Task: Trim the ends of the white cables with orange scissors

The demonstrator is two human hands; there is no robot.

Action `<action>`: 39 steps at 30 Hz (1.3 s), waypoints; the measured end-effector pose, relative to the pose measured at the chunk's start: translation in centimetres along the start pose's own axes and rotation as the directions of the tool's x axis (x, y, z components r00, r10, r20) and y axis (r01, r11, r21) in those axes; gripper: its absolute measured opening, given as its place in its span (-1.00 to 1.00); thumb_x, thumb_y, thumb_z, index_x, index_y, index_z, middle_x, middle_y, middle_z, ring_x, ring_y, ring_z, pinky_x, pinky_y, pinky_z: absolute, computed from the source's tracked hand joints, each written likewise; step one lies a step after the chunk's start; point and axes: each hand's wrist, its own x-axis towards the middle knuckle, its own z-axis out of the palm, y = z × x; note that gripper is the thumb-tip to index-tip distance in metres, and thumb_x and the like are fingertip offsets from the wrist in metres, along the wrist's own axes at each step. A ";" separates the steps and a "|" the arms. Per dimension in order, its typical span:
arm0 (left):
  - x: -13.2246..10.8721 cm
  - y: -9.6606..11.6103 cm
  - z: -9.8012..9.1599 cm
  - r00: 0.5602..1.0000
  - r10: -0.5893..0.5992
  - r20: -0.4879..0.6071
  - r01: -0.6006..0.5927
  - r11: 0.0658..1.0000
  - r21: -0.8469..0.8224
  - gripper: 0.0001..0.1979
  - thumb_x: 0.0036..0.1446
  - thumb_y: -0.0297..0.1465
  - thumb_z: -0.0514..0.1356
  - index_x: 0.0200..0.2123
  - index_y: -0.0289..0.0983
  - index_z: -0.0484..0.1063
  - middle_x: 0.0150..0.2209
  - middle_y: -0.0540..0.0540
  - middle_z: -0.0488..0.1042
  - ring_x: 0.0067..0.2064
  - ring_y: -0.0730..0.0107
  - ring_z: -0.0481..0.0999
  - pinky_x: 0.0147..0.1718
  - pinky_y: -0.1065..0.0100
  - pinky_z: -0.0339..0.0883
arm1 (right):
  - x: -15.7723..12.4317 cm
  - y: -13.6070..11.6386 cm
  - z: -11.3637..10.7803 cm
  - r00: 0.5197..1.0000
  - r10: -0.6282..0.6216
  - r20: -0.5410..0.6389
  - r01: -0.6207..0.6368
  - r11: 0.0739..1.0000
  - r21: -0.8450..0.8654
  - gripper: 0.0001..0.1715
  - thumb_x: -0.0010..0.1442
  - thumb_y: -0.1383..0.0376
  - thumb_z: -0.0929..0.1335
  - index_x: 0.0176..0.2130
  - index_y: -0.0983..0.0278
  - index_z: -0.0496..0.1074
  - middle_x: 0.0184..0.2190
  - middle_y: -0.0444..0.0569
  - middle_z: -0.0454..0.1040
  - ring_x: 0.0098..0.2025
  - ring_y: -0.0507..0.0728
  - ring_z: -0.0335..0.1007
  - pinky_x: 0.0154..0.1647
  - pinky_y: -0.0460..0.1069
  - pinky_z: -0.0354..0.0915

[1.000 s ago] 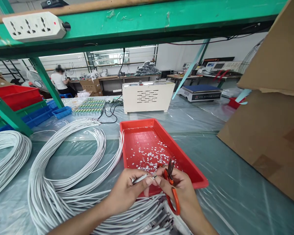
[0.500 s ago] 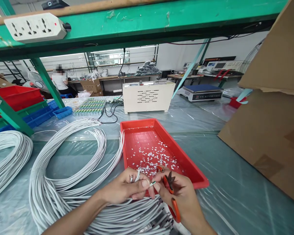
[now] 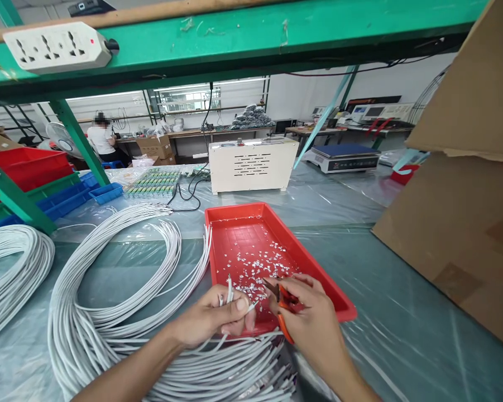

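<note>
At six o'clock, the left hand (image 3: 223,318) pinched cables (image 3: 230,286) by the tray (image 3: 238,235); at five, the right hand (image 3: 316,315) gripped scissors (image 3: 282,296), which, slipping, could have nicked the left thumb (image 3: 241,305).

Bright, fairly even indoor light, with a bright window (image 3: 188,100) and pale strips glowing at the back. Beneath the green beam (image 3: 243,42), the underside falls into deep shadow. White glare streaks the plastic-covered bench (image 3: 385,279). The left hand (image 3: 220,315) and right hand (image 3: 314,318) are mostly clear and gently shaded; tiny white scraps (image 3: 262,268) lose their shapes. The distance looks soft, and a seated person (image 3: 101,139) has a pixelated head. Wide-angle distortion stretches the cardboard (image 3: 456,234) at the right edge.
</note>
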 end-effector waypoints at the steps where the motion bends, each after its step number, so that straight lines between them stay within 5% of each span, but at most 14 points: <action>1: 0.0 0.0 0.0 1.000 0.005 -0.008 -0.005 1.000 0.003 -0.63 0.06 -0.16 0.09 -0.56 -0.36 0.38 -0.72 0.11 0.10 -0.67 0.60 0.00 -0.65 0.47 -0.19 | 0.1 0.3 -0.1 0.999 -0.053 0.002 0.053 0.993 -0.108 -0.81 -0.10 0.42 0.31 -0.41 0.21 0.45 -0.55 -0.15 0.45 -0.45 0.10 0.32 -0.08 0.15 0.07; 5: 0.2 0.0 0.5 0.999 0.031 -0.045 -0.028 0.998 0.049 -0.68 0.01 -0.18 0.16 -0.49 -0.37 0.43 -0.71 0.10 0.18 -0.65 0.59 0.09 -0.62 0.49 -0.07 | 0.5 1.1 -0.5 0.996 -0.086 -0.012 0.080 0.964 -0.254 -0.92 -0.09 0.39 0.32 -0.55 0.21 0.38 -0.63 -0.20 0.40 -0.56 0.05 0.26 -0.05 0.15 0.04; 12: 0.3 0.0 1.4 0.970 0.096 -0.221 -0.066 0.988 0.139 -0.79 -0.03 -0.33 0.23 -0.54 -0.38 0.40 -0.68 0.03 0.37 -0.61 0.58 0.26 -0.56 0.50 0.07 | 0.3 -0.2 -1.0 0.990 0.116 0.082 -0.133 0.959 0.250 -0.85 -0.02 0.35 0.30 -0.42 0.26 0.48 -0.48 -0.06 0.45 -0.34 0.15 0.34 -0.28 0.02 0.23; 17: 0.3 0.1 1.6 0.966 0.074 -0.246 -0.050 0.993 0.102 -0.81 -0.06 -0.35 0.25 -0.54 -0.40 0.41 -0.67 0.02 0.38 -0.60 0.56 0.31 -0.56 0.50 0.12 | 0.0 -1.1 -1.5 0.976 0.019 0.216 -0.098 0.927 0.361 -0.86 -0.04 0.33 0.35 -0.39 0.21 0.51 -0.57 -0.12 0.43 -0.35 0.15 0.34 -0.20 0.04 0.20; 20: 0.3 0.0 1.4 0.975 0.064 -0.211 -0.050 0.996 0.071 -0.84 -0.09 -0.39 0.28 -0.45 -0.39 0.44 -0.58 0.00 0.42 -0.53 0.54 0.35 -0.51 0.50 0.16 | 0.1 -1.4 -1.7 0.969 -0.013 0.246 -0.065 0.950 0.306 -0.94 -0.07 0.33 0.37 -0.47 0.22 0.49 -0.59 -0.13 0.43 -0.36 0.14 0.33 -0.11 0.07 0.14; 23: 0.5 -0.4 0.8 0.973 0.042 -0.228 -0.033 0.999 0.041 -0.76 -0.12 -0.39 0.30 -0.32 -0.34 0.45 -0.46 0.01 0.40 -0.54 0.62 0.28 -0.59 0.57 0.09 | 0.4 -1.4 -2.4 0.944 0.001 0.329 -0.074 0.975 0.208 -0.89 -0.05 0.39 0.32 -0.56 0.25 0.39 -0.60 -0.14 0.39 -0.46 0.08 0.25 -0.26 0.00 0.18; 26: 0.8 -0.9 0.2 0.958 0.008 -0.288 -0.015 1.000 -0.021 -0.77 -0.09 -0.35 0.27 -0.32 -0.32 0.41 -0.50 0.09 0.31 -0.67 0.72 0.14 -0.72 0.59 -0.02 | 0.6 -0.6 -3.6 0.838 0.000 0.545 -0.018 0.999 0.028 -0.83 -0.11 0.48 0.26 -0.64 0.26 0.27 -0.62 -0.16 0.31 -0.49 0.04 0.16 -0.48 -0.10 0.11; 29: 1.1 -1.4 0.2 0.948 0.017 -0.317 -0.042 0.996 -0.073 -0.82 -0.08 -0.35 0.26 -0.41 -0.32 0.37 -0.54 0.10 0.29 -0.68 0.71 0.24 -0.68 0.58 0.08 | 0.5 0.5 -4.4 0.756 0.062 0.652 0.089 0.976 -0.197 -0.76 -0.16 0.45 0.29 -0.70 0.27 0.12 -0.61 -0.16 0.29 -0.45 0.05 0.14 -0.52 -0.11 0.02; 35: 1.2 -1.7 0.6 0.906 0.045 -0.422 -0.093 0.991 -0.095 -0.83 -0.11 -0.35 0.28 -0.52 -0.35 0.41 -0.54 0.04 0.36 -0.47 0.52 0.40 -0.39 0.45 0.25 | 0.6 1.2 -4.2 0.812 0.072 0.579 0.068 0.974 -0.216 -0.71 -0.11 0.32 0.37 -0.65 0.27 0.15 -0.60 -0.18 0.26 -0.44 0.05 0.16 -0.49 -0.12 0.06; 39: 0.9 -1.3 0.5 0.927 0.066 -0.370 -0.033 0.995 0.095 -0.81 -0.05 -0.32 0.24 -0.45 -0.36 0.52 -0.47 -0.04 0.43 -0.35 0.39 0.39 -0.29 0.39 0.23 | 0.8 0.6 -3.1 0.921 0.057 0.384 -0.044 0.998 -0.045 -0.72 0.03 0.21 0.31 -0.62 0.27 0.26 -0.60 -0.16 0.27 -0.50 0.04 0.17 -0.53 -0.11 0.08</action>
